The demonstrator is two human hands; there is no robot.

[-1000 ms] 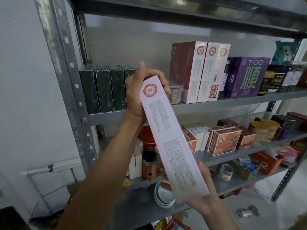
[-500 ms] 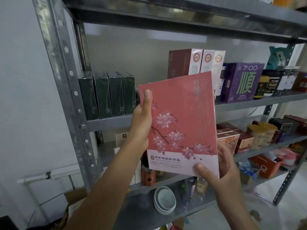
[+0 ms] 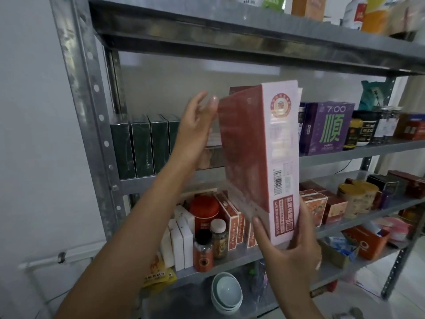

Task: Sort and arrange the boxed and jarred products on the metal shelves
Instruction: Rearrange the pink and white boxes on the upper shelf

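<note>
Item: red box [image 3: 264,157], centre frame, upright, narrow side forward, likely to slot in left of the purple box [image 3: 328,127] on the shelf [image 3: 345,153]. Right hand [image 3: 289,252] grips its base. Left hand [image 3: 195,130], fingers straight, steadies the upper edge, though contact is blurred.

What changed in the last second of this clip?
The box turned from face-on to edge-on and rose toward the middle shelf. The left hand released its grip, now open by the top corner; the right hand still grips the bottom. The green boxes and purple box stayed put.
</note>
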